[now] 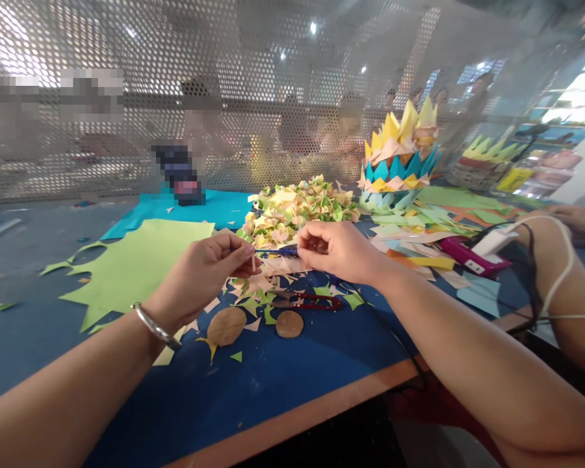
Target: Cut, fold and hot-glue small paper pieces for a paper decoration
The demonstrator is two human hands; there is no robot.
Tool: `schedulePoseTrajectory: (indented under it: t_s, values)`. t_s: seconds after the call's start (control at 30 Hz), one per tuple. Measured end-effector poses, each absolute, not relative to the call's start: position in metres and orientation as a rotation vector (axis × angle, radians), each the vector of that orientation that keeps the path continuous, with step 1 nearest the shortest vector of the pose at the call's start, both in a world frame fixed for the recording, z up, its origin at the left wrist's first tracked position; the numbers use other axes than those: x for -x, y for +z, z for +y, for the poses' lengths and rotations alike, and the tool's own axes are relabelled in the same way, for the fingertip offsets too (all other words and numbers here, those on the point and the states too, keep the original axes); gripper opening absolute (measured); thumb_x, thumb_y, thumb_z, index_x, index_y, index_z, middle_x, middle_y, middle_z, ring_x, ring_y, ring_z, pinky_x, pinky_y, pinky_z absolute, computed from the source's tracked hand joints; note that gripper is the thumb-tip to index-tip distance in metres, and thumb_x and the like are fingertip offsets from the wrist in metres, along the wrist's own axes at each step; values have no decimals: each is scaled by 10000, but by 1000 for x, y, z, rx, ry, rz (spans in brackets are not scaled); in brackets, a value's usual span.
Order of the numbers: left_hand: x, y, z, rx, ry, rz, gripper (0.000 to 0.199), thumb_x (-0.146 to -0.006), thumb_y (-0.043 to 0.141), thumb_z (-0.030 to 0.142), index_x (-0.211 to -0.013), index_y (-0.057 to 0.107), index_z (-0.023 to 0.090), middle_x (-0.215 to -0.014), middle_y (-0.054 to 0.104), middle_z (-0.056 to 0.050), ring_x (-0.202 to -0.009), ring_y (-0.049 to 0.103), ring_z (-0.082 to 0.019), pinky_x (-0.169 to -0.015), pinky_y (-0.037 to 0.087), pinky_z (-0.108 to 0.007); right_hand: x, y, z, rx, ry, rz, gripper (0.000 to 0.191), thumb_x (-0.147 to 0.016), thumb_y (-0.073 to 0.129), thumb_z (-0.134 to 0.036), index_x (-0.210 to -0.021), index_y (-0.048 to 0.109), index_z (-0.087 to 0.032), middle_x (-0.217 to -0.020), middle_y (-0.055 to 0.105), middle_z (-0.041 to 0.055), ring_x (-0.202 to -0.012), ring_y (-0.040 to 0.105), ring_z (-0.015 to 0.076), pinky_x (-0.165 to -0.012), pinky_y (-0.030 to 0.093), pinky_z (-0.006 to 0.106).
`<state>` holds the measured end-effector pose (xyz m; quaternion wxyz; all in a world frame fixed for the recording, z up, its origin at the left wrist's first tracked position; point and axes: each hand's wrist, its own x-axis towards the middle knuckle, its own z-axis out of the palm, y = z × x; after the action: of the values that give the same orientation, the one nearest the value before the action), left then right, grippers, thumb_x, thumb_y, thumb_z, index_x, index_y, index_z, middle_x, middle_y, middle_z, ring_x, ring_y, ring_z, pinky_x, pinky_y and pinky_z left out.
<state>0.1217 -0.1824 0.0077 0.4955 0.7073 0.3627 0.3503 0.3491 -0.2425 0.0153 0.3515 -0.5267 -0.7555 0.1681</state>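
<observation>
My left hand point(227, 257), with a silver bangle at the wrist, pinches a small pale strip near the tip of a thin dark blue tool. The handle of that blue tool point(285, 251) is gripped in my right hand point(329, 250). Both hands are raised in front of a heap of small folded paper pieces point(302, 205). Below them, red-handled snips point(316, 301) lie among green and pink paper scraps. Two round brown discs point(227, 326) point(289, 324) rest closer to the table's front edge.
Green sheet point(141, 270) and blue sheet point(195, 209) lie left. Tiered paper-point baskets point(400, 162) stand back right. A purple power strip point(472, 257) with cables sits right, beside another person's arm point(565, 279). A perforated screen point(273, 84) rises behind the table point(273, 383).
</observation>
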Motion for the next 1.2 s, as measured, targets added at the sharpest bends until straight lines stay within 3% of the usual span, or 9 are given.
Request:
schedulePoseTrajectory:
  t_s: [0.23, 0.43, 0.7, 1.2]
  values:
    - [-125, 4, -180, -1548, 1019, 846, 247, -806, 728, 395, -707, 635, 188, -726, 654, -26, -712, 613, -160, -735, 529, -303, -353, 12, -235, 1252, 507, -1706, 150, -836, 685, -302, -849, 598, -181, -751, 609, -8, -623, 531, 94, -566, 433, 243]
    - [-130, 6, -185, -1420, 1112, 804, 227, -805, 716, 374, -722, 628, 182, -755, 648, -18, -747, 624, -154, -795, 526, -302, -352, 10, -231, 1126, 816, -1377, 369, -796, 762, -520, -840, 603, -190, -643, 586, -32, -441, 464, 64, -378, 370, 211]
    - [-136, 4, -198, -1532, 1012, 729, 247, -873, 669, 383, -729, 612, 192, -721, 632, -11, -710, 600, -144, -724, 514, -282, -341, 3, -233, 1001, 1131, -1320, 318, -868, 715, -457, -728, 686, -172, -560, 572, -33, -399, 458, 44, -342, 352, 172]
    - [-129, 3, -187, -1877, 882, 754, 279, -884, 611, 433, -704, 663, 226, -729, 717, -51, -694, 680, -195, -673, 551, -305, -341, 5, -232, 1014, 1191, -1252, 267, -831, 715, -392, -682, 674, -175, -524, 587, -36, -359, 426, 38, -339, 330, 182]
